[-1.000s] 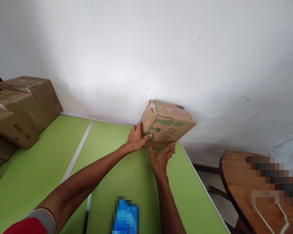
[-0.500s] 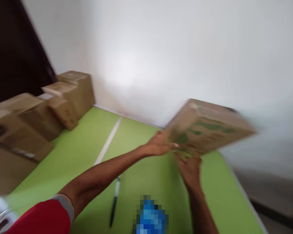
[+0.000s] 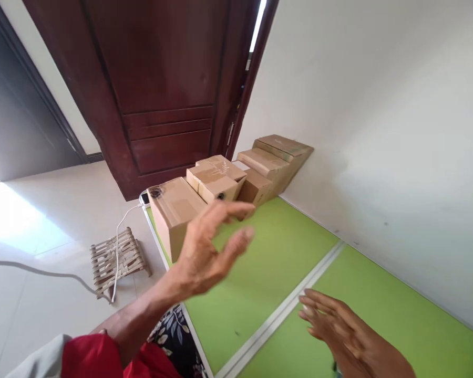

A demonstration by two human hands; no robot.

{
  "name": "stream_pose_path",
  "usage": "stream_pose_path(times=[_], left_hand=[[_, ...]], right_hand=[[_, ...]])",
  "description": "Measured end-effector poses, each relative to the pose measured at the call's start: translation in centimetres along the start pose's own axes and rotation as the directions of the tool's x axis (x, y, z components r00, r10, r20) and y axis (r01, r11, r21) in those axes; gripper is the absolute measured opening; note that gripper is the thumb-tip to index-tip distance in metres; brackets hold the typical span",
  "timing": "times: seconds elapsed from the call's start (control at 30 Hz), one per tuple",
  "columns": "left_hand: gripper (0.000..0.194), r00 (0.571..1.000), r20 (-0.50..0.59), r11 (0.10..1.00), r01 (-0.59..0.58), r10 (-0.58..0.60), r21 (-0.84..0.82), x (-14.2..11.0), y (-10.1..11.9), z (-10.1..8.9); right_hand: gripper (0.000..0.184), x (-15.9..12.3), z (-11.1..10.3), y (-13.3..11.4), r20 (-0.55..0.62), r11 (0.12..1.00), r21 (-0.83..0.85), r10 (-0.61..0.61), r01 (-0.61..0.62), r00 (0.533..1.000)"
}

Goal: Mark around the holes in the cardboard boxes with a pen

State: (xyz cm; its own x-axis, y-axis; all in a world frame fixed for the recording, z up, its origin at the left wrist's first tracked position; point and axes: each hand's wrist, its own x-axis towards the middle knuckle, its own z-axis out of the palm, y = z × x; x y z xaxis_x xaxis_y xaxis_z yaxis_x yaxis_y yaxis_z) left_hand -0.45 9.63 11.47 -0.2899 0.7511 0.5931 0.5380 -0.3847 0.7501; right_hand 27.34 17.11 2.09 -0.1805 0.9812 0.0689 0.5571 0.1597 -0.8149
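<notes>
My left hand [image 3: 211, 249] hangs over the green tabletop [image 3: 284, 252] with thumb and fingers apart and nothing between them. Behind it stands the nearest cardboard box [image 3: 177, 202], a tall one with a dark round patch on its top corner. My right hand [image 3: 342, 331] is over the table at the lower right, fingers stretched out and nothing held. Past my left hand, several more brown boxes form a row, among them a taped box [image 3: 215, 178], a smaller low box [image 3: 256, 186] and a tall box [image 3: 284, 147] against the wall.
A dark red door [image 3: 169, 84] rises behind the boxes, and a white wall [image 3: 398, 131] runs along the table's far side. A woven stool [image 3: 118, 257] stands on the tiled floor at left, with a white cable [image 3: 118, 236] across it. A pale strip [image 3: 284, 310] crosses the tabletop.
My hands have let go of the green-printed box they held at the right, which is out of view now. The view has swung left towards the box row and the door.
</notes>
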Motion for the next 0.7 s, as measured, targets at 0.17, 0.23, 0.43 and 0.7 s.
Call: stream_pose_path(times=[0.17, 0.23, 0.43, 0.7], left_hand=[[0.054, 0.979, -0.196, 0.943, 0.122, -0.062, 0.308, 5.5, -6.1, -5.7], [0.06, 0.976, -0.15, 0.896, 0.206, -0.158, 0.393, 6.8, -7.8, -7.0], [0.048, 0.881, -0.361, 0.742, 0.458, -0.306, 0.489, 5.2, -8.4, -11.8], [0.059, 0.801, -0.336, 0.499, 0.579, -0.496, 0.644, 4.6, -7.2, -11.0]], right_hand=[[0.066, 1.9, 6.3, -9.1, 0.285, 0.989, 0.142, -0.09, 0.051, 0.954], [0.064, 2.3, 8.6, -10.9, 0.29, 0.974, 0.194, -0.167, 0.113, 0.942], [0.082, 0.8, 14.3, -11.0, 0.38, 0.959, 0.282, -0.147, 0.037, 0.913], [0.14, -3.5, 22.3, -12.4, 0.238, 0.933, 0.245, -0.321, 0.263, 0.917]])
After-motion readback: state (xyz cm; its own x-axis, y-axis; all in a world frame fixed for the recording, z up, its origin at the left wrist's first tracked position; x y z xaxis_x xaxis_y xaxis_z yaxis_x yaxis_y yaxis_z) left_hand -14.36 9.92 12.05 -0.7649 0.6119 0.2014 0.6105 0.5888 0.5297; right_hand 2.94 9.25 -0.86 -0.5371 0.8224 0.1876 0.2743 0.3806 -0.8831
